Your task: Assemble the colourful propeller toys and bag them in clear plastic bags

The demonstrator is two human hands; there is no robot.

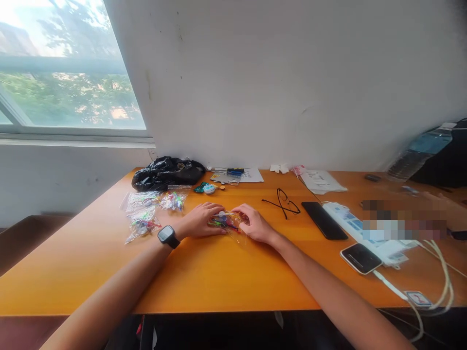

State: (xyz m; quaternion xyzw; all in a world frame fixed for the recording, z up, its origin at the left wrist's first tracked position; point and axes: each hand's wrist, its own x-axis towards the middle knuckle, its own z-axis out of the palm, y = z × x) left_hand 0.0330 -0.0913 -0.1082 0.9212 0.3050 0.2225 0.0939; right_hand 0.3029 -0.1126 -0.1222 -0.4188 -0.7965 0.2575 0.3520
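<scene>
A clear plastic bag (224, 221) of small colourful pieces lies on the wooden table between my hands. My left hand (202, 220), with a dark watch (168, 236) on its wrist, grips the bag's left side. On the opposite side, the curled fingers of my right hand (254, 223) hold the bag's right end. What the pieces inside are is too small to tell. Left of my hands lie several similar clear bags (142, 221) with bright contents.
A black plastic bag (168, 175) sits at the back left. Behind my right hand are folded glasses (282, 204), then a black phone (324, 220), a white power strip (350, 221) with cables and a white-edged device (361, 258). Papers (323, 181) lie along the wall.
</scene>
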